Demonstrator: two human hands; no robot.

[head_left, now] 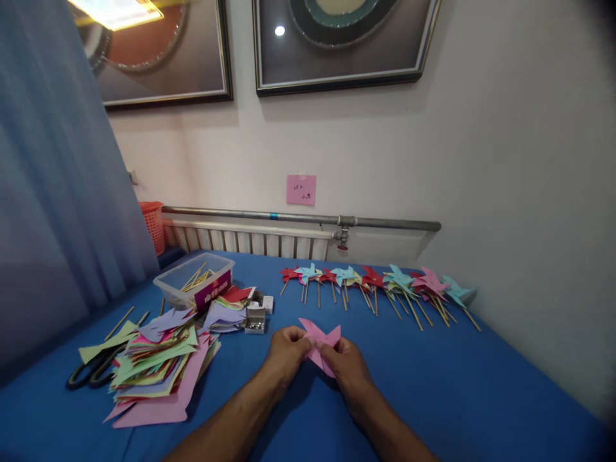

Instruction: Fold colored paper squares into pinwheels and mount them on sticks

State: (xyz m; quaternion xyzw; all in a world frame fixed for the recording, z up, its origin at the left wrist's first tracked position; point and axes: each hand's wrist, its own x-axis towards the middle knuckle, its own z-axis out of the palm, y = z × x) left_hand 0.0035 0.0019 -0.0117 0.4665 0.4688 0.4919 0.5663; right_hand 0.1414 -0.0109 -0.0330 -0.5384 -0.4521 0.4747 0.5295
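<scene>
A pink paper pinwheel (321, 338) is held just above the blue table (433, 385), near its middle. My left hand (285, 350) pinches its left side with closed fingers. My right hand (347, 363) grips its right side and centre, fingers curled on the paper. The pinwheel's points are folded toward the middle; I see no stick on it.
A row of finished pinwheels on sticks (380, 282) lies at the back right. A pile of cut coloured paper (158, 359) sits left, with black scissors (94, 371) beside it, a clear box of sticks (195, 282) and a small box of pins (255, 317). A wall stands behind.
</scene>
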